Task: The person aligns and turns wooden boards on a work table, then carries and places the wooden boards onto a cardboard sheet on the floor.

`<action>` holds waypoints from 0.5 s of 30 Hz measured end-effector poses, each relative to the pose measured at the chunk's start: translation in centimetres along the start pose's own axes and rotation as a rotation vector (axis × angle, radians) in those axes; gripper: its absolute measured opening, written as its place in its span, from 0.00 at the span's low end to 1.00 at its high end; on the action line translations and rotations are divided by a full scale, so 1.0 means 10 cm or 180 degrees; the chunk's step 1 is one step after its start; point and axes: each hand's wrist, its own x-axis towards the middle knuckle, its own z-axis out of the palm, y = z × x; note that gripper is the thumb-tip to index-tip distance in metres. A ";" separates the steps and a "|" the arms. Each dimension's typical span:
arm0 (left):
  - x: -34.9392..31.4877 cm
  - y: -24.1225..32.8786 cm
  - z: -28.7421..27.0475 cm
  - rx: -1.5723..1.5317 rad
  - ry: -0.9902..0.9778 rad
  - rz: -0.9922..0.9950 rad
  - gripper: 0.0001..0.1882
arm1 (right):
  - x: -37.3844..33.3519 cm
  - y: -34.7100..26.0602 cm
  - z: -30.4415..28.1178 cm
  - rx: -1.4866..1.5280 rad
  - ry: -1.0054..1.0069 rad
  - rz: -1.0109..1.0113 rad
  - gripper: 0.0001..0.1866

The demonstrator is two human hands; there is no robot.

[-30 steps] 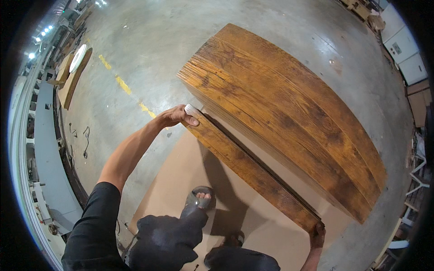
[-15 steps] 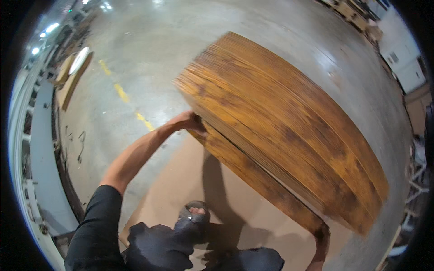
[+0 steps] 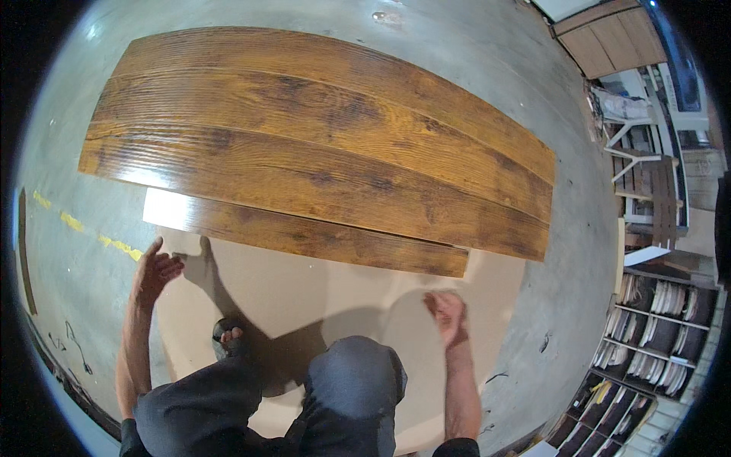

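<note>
A wide brown wood-grain panel point(image 3: 320, 129), with lengthwise seams, lies across the upper middle. Along its near edge sits a shorter, narrow wood-grain board point(image 3: 304, 238), with a thin dark gap between them toward the right. My left hand point(image 3: 158, 266) is just below the narrow board's left end, fingers apart and nothing in them. Near that board's right end, my right hand point(image 3: 448, 314) hovers with loosely bent fingers, also holding nothing. Both hands are apart from the wood. Beneath the boards and my legs spreads a tan cardboard sheet point(image 3: 365, 293).
Grey concrete floor point(image 3: 525, 335) surrounds the sheet, with a broken yellow line point(image 3: 72, 221) at left. At right stand a shelf rack point(image 3: 647, 335) full of stacked flat pieces and a white-framed stand point(image 3: 632, 145). A wooden cabinet point(image 3: 609, 42) is at the upper right.
Both hands have let go of the narrow board's ends and drawn back toward me. My view has turned, so the panel now lies farther left and more level in the picture.
</note>
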 end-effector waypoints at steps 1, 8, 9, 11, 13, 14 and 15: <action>-0.24 0.00 0.35 -0.0035 0.0096 -0.0162 0.43 | -0.10 0.02 0.39 0.0461 -0.0311 -0.0093 0.25; 0.02 0.45 0.80 -0.2013 -0.0596 -0.0152 0.19 | 0.53 -0.38 0.87 0.1846 0.0426 0.0034 0.17; 0.03 0.40 0.65 -0.1738 -0.0766 0.0104 0.19 | 0.54 -0.34 0.88 0.1734 0.0546 0.0049 0.18; -0.02 0.34 0.39 -0.1624 -0.0790 0.0438 0.19 | 0.51 -0.11 0.92 0.1111 0.0272 -0.0075 0.25; -0.13 0.31 0.67 -0.1569 -0.0986 0.0421 0.18 | 0.29 -0.10 0.64 0.0053 -0.0150 -0.0649 0.40; -0.08 0.31 0.67 -0.1011 -0.0558 0.0378 0.18 | 0.25 -0.23 0.38 -0.0264 -0.0025 -0.0801 0.39; -0.15 0.32 0.82 -0.0490 0.0202 0.0538 0.22 | 0.20 -0.35 0.00 -0.0461 0.0385 -0.0669 0.37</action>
